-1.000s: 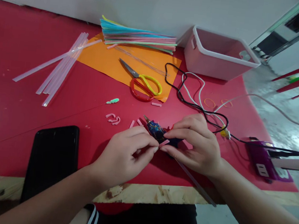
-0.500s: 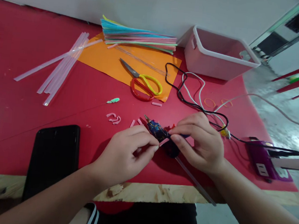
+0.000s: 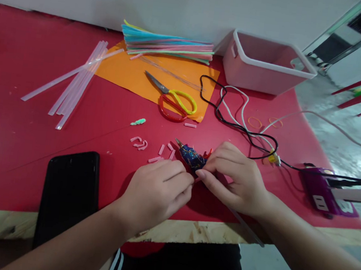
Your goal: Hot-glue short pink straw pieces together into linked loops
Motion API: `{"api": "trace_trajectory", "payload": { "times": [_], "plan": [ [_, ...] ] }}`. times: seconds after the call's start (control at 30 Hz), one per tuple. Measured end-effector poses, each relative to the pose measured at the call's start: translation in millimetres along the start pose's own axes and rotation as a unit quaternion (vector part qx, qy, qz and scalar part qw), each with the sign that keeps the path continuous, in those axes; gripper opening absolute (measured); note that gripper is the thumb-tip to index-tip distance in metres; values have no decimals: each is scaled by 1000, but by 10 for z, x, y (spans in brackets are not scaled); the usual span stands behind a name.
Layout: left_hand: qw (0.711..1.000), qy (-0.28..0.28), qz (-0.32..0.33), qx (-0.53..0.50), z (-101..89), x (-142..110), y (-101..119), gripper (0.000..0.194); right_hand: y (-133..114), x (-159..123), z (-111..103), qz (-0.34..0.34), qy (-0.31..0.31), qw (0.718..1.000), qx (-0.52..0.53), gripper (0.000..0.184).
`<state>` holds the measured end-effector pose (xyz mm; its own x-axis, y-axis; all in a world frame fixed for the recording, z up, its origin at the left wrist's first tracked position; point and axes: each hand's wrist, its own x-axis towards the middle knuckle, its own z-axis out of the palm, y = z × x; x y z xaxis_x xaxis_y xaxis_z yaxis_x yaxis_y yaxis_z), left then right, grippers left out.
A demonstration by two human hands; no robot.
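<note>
A dark blue patterned hot glue gun [image 3: 191, 157] lies on the red table, its metal nozzle pointing up and left. A clear glue stick [image 3: 245, 225] runs out behind it, partly under my right wrist. My left hand [image 3: 162, 189] is closed, with a short pink pipe cleaner piece [image 3: 198, 180] at its fingertips. Thumb and forefinger of my right hand [image 3: 239, 175] pinch at the same piece, right beside the gun's body; the fingers hide most of it. Several cut pink pieces [image 3: 161, 149] and a curled pink piece [image 3: 139, 142] lie left of the nozzle.
Scissors [image 3: 174, 100] rest on an orange sheet [image 3: 122, 71], below a bundle of pipe cleaners [image 3: 170, 46]. Spare glue sticks [image 3: 79, 83] and a black phone [image 3: 69, 196] are on the left. A pink bin [image 3: 265, 68], tangled cords [image 3: 233, 123] and a purple power strip [image 3: 323, 191] stand right.
My left hand has lowered slightly and closed further around the pink piece. My right fingertips have shifted down from the glue gun to the piece. More cut pink pieces show beside my left hand.
</note>
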<state>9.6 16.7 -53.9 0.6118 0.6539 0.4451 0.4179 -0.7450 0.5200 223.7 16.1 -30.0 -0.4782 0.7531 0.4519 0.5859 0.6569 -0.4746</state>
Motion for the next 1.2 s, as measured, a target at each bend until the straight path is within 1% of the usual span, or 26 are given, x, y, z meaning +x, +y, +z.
{"api": "trace_trajectory", "payload": {
  "times": [0.1,0.17,0.23,0.3,0.37,0.43,0.47,0.53,0.6,0.67,0.77,0.9,1.0,1.2],
  "plan": [
    [998,2,-43,-36,-20,21,19,17,-12,6,2,10,12,1000,-13,15],
    [994,19,-77,-78,-46,41,40,14,-12,12,1,13,24,999,-18,13],
    [983,40,-118,-134,-72,60,56,13,-10,18,-3,17,39,999,-20,9],
    [963,55,-168,-203,-86,76,61,18,-10,23,-11,25,52,998,-19,7],
    [934,57,-225,-271,-89,92,55,20,-11,23,-20,26,62,998,-14,8],
    [908,41,-273,-315,-86,109,46,20,-13,21,-26,11,72,997,-1,9],
    [902,29,-284,-325,-85,116,44,20,-14,18,-27,-1,78,997,7,9],
    [900,7,-285,-331,-86,129,47,19,-14,14,-24,-24,90,995,21,11],
    [905,8,-266,-332,-90,135,54,14,-12,9,-14,-36,97,994,25,11],
    [907,-2,-256,-334,-93,132,61,9,-7,4,2,-42,98,994,27,8],
    [908,-2,-252,-335,-92,121,63,7,5,-2,23,-47,102,993,35,4],
    [907,-4,-252,-336,-81,118,56,8,15,2,26,-67,111,991,37,6],
    [909,-2,-250,-334,-71,125,52,7,16,5,10,-84,105,990,29,6],
    [909,-2,-243,-337,-72,145,52,5,12,-14,-22,-96,96,991,2,9]
  ]
}}
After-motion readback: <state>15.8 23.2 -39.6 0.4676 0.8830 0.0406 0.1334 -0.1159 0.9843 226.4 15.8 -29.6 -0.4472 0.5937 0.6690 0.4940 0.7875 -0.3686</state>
